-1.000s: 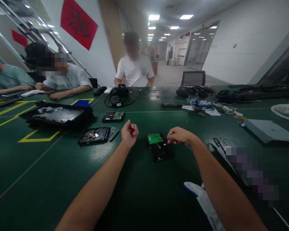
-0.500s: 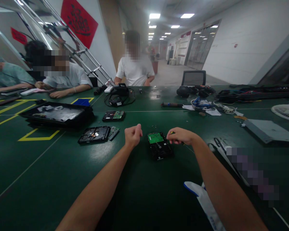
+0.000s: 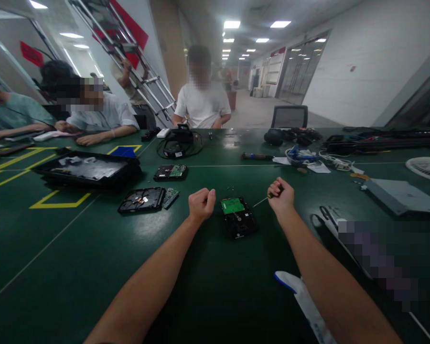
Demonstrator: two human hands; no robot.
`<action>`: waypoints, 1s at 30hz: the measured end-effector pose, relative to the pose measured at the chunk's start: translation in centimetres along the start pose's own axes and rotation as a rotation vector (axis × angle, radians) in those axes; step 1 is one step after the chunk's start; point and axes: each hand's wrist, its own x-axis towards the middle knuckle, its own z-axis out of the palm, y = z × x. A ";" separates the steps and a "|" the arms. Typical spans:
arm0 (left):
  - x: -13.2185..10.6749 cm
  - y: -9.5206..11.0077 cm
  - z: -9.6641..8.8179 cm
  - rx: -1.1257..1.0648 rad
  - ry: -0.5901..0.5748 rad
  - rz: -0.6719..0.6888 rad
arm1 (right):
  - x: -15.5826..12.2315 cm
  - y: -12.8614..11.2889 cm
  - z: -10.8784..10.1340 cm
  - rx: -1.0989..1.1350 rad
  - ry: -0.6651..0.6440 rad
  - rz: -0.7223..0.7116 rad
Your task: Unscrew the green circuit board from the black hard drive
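A black hard drive (image 3: 239, 225) with a green circuit board (image 3: 232, 205) lies on the green table between my hands. My right hand (image 3: 281, 195), to its right, is closed round the handle of a screwdriver (image 3: 261, 202). The thin shaft points left toward the drive, its tip near the drive's right edge. My left hand (image 3: 201, 203) is a fist with the thumb raised, left of the drive and apart from it. What the fist holds, if anything, is hidden. Several tiny screws (image 3: 230, 188) lie just beyond the drive.
Left are another hard drive (image 3: 141, 199), a loose circuit board (image 3: 170, 198), a further drive (image 3: 170, 172) and a black tray (image 3: 89, 168). Right are a metal case (image 3: 406, 195) and a white glove-like item (image 3: 304, 296). People sit across the table; someone stands by a ladder (image 3: 146, 81).
My right hand has moved right and turned upward, away from the drive, so the screwdriver's shaft shows. My left fist has shifted slightly. The ladder behind has moved, with a person now visible beside it.
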 end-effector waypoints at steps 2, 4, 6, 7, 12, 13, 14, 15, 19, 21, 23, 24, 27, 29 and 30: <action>-0.1 0.0 0.1 0.031 -0.009 -0.005 | 0.8 0.2 -1.2 0.005 0.079 -0.031; -0.1 0.0 0.2 0.109 -0.028 -0.028 | 1.3 0.2 -2.1 0.005 0.136 -0.049; 0.0 0.1 0.4 0.244 -0.045 -0.071 | 1.6 0.1 -2.6 0.003 0.160 -0.045; 0.2 0.1 0.5 0.318 -0.047 -0.096 | 1.6 0.0 -2.7 0.003 0.160 -0.034; 0.7 -0.1 1.0 0.454 -0.051 -0.178 | 1.1 -0.1 -1.5 -0.004 0.067 0.072; 0.7 -0.2 1.0 0.440 -0.066 -0.179 | 1.0 -0.2 -1.1 -0.003 0.046 0.078; 0.6 -0.2 1.1 0.420 -0.091 -0.171 | 0.8 -0.2 -0.7 -0.002 0.033 0.070; 0.5 -0.2 1.2 0.401 -0.112 -0.162 | 0.7 -0.2 -0.4 -0.001 0.032 0.048; 0.1 0.1 1.8 0.345 -0.145 -0.100 | 0.5 0.0 0.2 -0.010 0.133 -0.119; 0.1 0.4 2.0 0.318 -0.133 -0.063 | 0.5 0.2 0.2 -0.011 0.186 -0.166; 0.1 0.6 1.9 0.277 -0.117 -0.025 | 0.6 0.4 0.0 -0.009 0.228 -0.199; 0.1 0.7 1.8 0.251 -0.109 -0.007 | 0.6 0.4 -0.1 -0.007 0.244 -0.210; 0.1 0.8 1.5 0.180 -0.112 0.023 | 0.5 0.5 -0.2 -0.001 0.265 -0.211; -0.1 1.0 1.5 0.168 -0.159 -0.013 | 0.4 0.4 -0.1 -0.002 0.260 -0.191; -0.2 1.1 1.5 0.173 -0.199 -0.051 | 0.3 0.3 0.0 -0.006 0.252 -0.177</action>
